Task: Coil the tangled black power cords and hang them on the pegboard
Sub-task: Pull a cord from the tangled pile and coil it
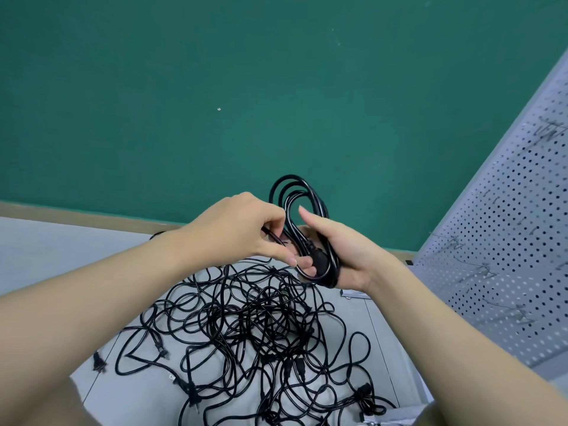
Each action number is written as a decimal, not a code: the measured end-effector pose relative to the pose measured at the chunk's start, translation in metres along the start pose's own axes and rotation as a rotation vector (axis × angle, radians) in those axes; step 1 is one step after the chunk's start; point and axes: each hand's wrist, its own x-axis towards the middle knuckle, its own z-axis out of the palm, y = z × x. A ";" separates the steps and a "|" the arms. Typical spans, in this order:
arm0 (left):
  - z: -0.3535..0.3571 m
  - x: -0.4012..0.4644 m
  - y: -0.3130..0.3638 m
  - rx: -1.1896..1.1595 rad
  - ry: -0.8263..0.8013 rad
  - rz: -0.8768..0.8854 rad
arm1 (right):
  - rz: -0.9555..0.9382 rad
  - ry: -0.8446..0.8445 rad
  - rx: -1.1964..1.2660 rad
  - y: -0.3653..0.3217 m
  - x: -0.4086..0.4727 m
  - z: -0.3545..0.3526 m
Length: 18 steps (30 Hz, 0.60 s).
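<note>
Only 1 coil (302, 192) is made, right hand (344, 253) clenched around it, left hand (239, 229) fingers pinching its end (tangled pile (255, 327) waits below, pegboard (504, 241) hooks look bare).

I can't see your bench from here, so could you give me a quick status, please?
Right hand holds coiled cord. Left hand pinches its end. Tangled cords wait below. Pegboard unobstructed.

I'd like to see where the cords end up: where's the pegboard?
The pegboard stands at the right edge of the head view, beside the right hand holding the coiled cord.
</note>
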 end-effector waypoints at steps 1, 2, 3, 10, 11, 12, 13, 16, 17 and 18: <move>0.001 0.000 0.001 0.061 0.013 -0.010 | 0.023 -0.012 -0.055 0.001 -0.001 0.000; 0.002 0.000 0.002 0.118 0.026 -0.018 | 0.046 -0.013 -0.113 0.001 -0.002 0.001; 0.003 0.000 0.002 0.166 0.040 -0.024 | 0.068 -0.008 -0.163 0.002 -0.002 0.001; 0.004 -0.001 -0.001 -0.055 0.067 -0.014 | 0.059 -0.102 -0.136 0.001 -0.009 -0.005; 0.004 0.000 -0.007 -0.148 0.030 -0.002 | 0.056 -0.120 -0.104 -0.001 -0.011 -0.007; 0.003 0.001 -0.013 -0.239 -0.008 -0.005 | 0.048 -0.130 -0.078 -0.002 -0.013 -0.009; 0.002 0.002 -0.019 -0.327 -0.049 -0.025 | 0.040 -0.134 -0.065 -0.003 -0.014 -0.012; -0.003 0.001 -0.028 -0.469 -0.172 -0.105 | 0.005 -0.168 -0.038 -0.006 -0.018 -0.018; -0.002 0.000 -0.031 -0.505 -0.209 -0.132 | -0.017 -0.176 -0.028 -0.007 -0.020 -0.020; 0.000 -0.001 -0.036 -0.571 -0.245 -0.161 | -0.046 -0.182 -0.016 -0.008 -0.020 -0.023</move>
